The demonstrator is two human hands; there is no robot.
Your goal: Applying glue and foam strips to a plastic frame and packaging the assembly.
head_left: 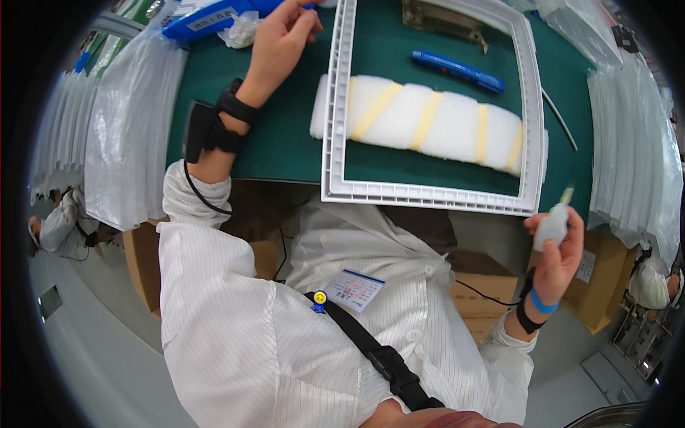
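My right hand (564, 246) is closed round a small whitish squeeze bottle (551, 227), its narrow tip pointing up beside the frame's near right corner. A white rectangular plastic frame (428, 196) with ribbed edges lies across a white foam pad (457, 125) bound with yellow strips. Inside the frame's outline are a blue marker pen (457, 71) and a brownish, partly transparent piece (442, 23). My left hand (285, 36) is at the far edge of view, left of the frame, its fingers loosely bent and apart; no held thing shows in it.
A blue bin (207, 21) and crumpled white wad (241, 30) are at the far left of the green table (278, 153). A thin white stick (560, 120) lies right of the frame. Plastic-wrapped stacks (128, 135) flank both sides; cardboard boxes (485, 282) stand below. Both wrists wear straps with cords.
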